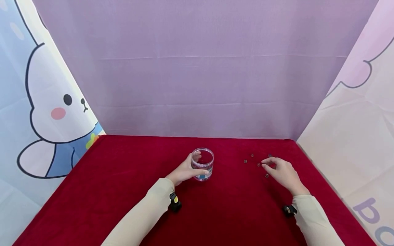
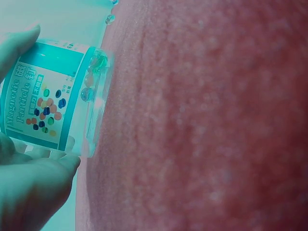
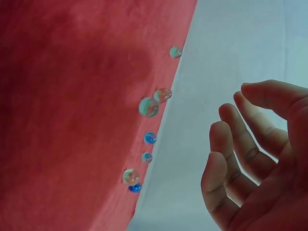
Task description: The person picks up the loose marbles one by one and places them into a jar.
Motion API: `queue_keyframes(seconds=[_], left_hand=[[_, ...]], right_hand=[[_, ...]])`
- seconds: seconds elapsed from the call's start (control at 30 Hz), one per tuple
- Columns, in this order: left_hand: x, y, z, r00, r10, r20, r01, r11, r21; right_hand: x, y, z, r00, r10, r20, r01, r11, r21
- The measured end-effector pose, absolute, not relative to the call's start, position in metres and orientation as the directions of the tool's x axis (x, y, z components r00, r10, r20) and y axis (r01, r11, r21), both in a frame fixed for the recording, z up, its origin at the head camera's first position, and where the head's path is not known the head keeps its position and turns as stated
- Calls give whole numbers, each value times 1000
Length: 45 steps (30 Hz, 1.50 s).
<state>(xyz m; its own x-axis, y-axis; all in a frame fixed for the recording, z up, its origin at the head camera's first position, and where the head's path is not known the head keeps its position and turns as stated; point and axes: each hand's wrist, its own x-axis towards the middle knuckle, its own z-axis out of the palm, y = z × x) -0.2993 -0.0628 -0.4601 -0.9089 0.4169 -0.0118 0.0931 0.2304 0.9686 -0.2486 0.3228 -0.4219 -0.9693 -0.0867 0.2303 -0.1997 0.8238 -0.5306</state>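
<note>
My left hand grips a clear plastic jar, fingers behind it and thumb across the front. The jar stands upright and uncapped on the red cloth. The left wrist view shows its printed label and a few glass marbles at its bottom. My right hand hovers at the loose marbles, its fingers loosely bent and thumb near the index finger, with nothing visible between them. On the cloth lie several glass marbles, green, orange and blue, apart from the fingers in the right wrist view.
A red cloth covers the table. A purple curtain hangs behind its back edge. Printed sheets flank both sides, a cartoon animal on the left one. Small black devices are strapped at both wrists.
</note>
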Motion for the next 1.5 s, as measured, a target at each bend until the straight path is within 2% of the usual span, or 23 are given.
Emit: queue_keyframes(seconds=[0.5, 1.5], left_hand=[[-299, -64, -461, -908, 420, -9, 94, 224, 970], [-301, -64, -461, -908, 417, -25, 82, 236, 968]], right_hand=[[-250, 332, -432, -992, -62, 113, -113, 840, -531], [-252, 336, -436, -991, -122, -57, -81, 881, -467]])
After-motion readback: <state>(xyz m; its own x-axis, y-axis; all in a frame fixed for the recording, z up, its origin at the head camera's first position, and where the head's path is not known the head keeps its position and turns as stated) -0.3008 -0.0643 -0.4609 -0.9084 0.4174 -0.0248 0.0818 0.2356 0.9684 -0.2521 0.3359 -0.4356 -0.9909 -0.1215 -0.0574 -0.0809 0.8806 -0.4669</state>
